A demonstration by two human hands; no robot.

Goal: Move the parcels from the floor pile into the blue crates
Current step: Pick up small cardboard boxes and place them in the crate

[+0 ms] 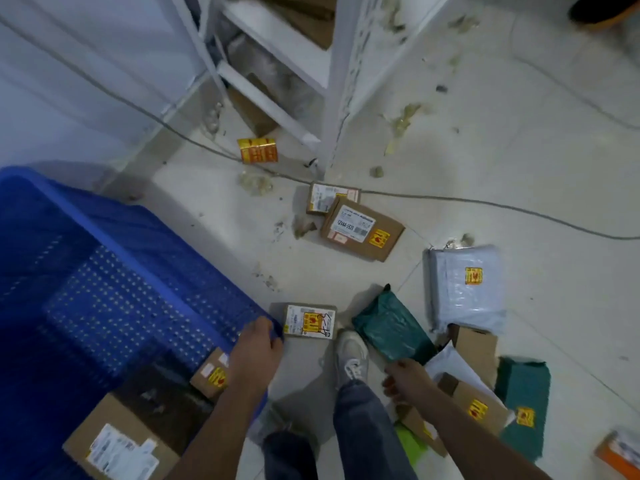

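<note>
Blue crate [149, 237], two cardboard boxes [117, 441] inside

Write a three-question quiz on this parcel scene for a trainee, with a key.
1. True or false: the left hand grips the rim of the blue crate.
2. What does the right hand reach toward?
A. the green mailer
B. the grey mailer
C. the yellow carton
3. Fill the gap: the small box by the crate's corner lies just ahead of the person's ____.

Key
1. True: the fingers curl over the rim at the crate's corner.
2. A: the fingers are at its near edge; a firm grip cannot be told.
3. shoe
</note>
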